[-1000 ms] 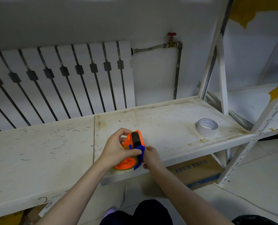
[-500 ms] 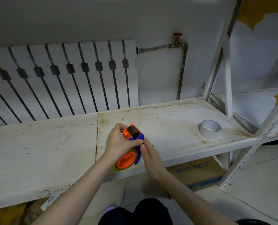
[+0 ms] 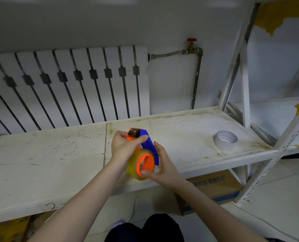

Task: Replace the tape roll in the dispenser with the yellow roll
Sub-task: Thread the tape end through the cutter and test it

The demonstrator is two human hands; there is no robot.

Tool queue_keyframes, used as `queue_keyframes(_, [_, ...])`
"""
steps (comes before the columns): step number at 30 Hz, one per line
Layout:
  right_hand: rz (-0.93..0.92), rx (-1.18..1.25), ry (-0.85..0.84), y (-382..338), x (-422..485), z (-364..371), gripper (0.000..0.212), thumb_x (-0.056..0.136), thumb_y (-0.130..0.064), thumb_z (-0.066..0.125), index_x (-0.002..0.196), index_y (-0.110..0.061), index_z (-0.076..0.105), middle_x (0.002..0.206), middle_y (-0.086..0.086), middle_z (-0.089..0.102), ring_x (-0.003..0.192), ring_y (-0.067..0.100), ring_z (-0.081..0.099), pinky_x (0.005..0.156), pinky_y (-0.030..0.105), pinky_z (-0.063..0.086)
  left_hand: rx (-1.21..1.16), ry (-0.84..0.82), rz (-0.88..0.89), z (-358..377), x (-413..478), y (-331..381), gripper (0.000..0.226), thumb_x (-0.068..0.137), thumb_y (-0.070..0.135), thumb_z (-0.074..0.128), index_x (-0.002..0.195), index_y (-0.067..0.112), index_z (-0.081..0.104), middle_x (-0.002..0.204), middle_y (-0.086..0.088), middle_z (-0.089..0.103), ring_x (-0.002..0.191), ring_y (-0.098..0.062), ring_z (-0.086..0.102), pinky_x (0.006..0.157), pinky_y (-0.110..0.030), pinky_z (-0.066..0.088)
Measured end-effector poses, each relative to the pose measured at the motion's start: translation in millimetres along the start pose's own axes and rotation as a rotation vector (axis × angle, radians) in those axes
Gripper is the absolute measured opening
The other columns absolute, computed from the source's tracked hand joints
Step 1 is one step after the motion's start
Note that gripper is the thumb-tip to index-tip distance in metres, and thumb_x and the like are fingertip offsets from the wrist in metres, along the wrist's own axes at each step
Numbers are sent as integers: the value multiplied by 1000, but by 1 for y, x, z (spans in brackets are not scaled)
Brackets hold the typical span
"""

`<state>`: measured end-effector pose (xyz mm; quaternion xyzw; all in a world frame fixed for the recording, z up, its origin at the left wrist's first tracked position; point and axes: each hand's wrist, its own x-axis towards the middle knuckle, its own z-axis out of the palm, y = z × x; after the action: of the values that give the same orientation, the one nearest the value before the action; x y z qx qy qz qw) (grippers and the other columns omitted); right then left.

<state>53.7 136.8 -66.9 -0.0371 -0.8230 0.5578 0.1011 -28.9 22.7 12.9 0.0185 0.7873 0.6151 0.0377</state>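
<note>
An orange and blue tape dispenser point(image 3: 147, 142) is held above the front edge of the white shelf point(image 3: 58, 154). My left hand point(image 3: 123, 145) grips its upper end near the cutter. A yellowish translucent tape roll point(image 3: 133, 165) sits around the dispenser's orange hub point(image 3: 146, 162). My right hand point(image 3: 160, 165) cups the roll from the right and below, thumb pressed on its lower rim. A white tape roll point(image 3: 225, 140) lies flat on the shelf, far to the right of both hands.
A white radiator point(image 3: 66, 84) stands against the wall behind the shelf, with a pipe and red valve point(image 3: 191, 40) to its right. White rack uprights point(image 3: 244, 75) rise at the right. A cardboard box point(image 3: 213, 187) sits on the floor under the shelf.
The dispenser has tilted so the hub faces me and the yellowish roll shows. My right hand moved from the dispenser's side to the roll's lower rim.
</note>
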Motion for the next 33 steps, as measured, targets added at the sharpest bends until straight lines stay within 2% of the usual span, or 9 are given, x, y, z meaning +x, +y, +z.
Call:
queue_keyframes(4, [-73, -205, 4, -3, -1, 5, 126, 52, -51, 85, 144, -39, 0, 150, -11, 20, 137, 8, 29, 108, 36, 41, -124, 26, -92, 6, -9, 7, 58, 57, 33, 86, 97, 13, 50, 79, 2, 56, 72, -12, 55, 56, -27, 42])
queue_keyframes(8, [-128, -96, 120, 3, -3, 9, 111, 54, -43, 86, 139, -38, 15, 141, -14, 31, 130, 8, 37, 102, 37, 48, -135, -14, -77, 10, -18, 8, 63, 58, 35, 86, 102, 15, 48, 82, 5, 55, 74, -7, 54, 55, -25, 41])
queue_keyframes(13, [-5, 286, -106, 7, -2, -16, 89, 56, -31, 82, 129, -40, 31, 136, -10, 42, 126, 16, 47, 87, 28, 55, -91, -165, -15, 2, -17, 7, 57, 67, 37, 80, 109, 20, 46, 89, 5, 56, 81, -7, 55, 62, -25, 46])
queue_keyframes(18, [168, 375, -225, 14, -1, -41, 76, 67, -28, 73, 132, -39, 36, 132, -5, 50, 118, 21, 55, 84, 33, 56, -92, -155, -15, 1, -5, -6, 30, 87, 29, 61, 114, 18, 57, 90, 2, 61, 86, -16, 61, 67, -28, 46])
queue_keyframes(21, [201, 282, -86, 13, 6, -63, 57, 77, -15, 72, 122, -32, 40, 120, -6, 52, 104, 13, 57, 78, 25, 53, -106, -154, -50, 1, -5, -16, 25, 88, 21, 59, 113, 15, 59, 86, 2, 60, 84, -17, 61, 68, -28, 45])
queue_keyframes(24, [228, 2, 190, 22, 22, -92, 88, 61, -29, 83, 135, -18, 36, 130, 7, 48, 113, 25, 54, 87, 38, 53, -81, -218, -75, 2, -7, -26, 17, 87, 8, 57, 104, 9, 62, 78, -1, 58, 75, -16, 58, 62, -24, 42])
queue_keyframes(26, [280, -262, 331, 28, 30, -109, 105, 56, -38, 83, 142, -15, 28, 135, 12, 40, 119, 31, 49, 92, 43, 49, -21, -281, -70, 4, -9, -30, 12, 86, 6, 57, 96, 10, 63, 76, -2, 58, 72, -15, 57, 59, -21, 41])
queue_keyframes(29, [341, -579, 429, 34, 35, -128, 107, 61, -47, 77, 146, -15, 20, 138, 12, 36, 122, 34, 45, 91, 44, 45, 54, -354, -59, 10, -10, -33, 13, 86, 5, 56, 96, 8, 64, 74, -2, 56, 68, -12, 55, 48, -11, 44])
queue_keyframes(33, [401, -770, 444, 43, 40, -137, 107, 60, -54, 73, 144, -13, 21, 135, 13, 39, 121, 36, 44, 89, 44, 45, 88, -378, -33, 17, -10, -31, 12, 85, 4, 56, 94, 7, 64, 70, -1, 53, 67, -13, 54, 41, -6, 40])
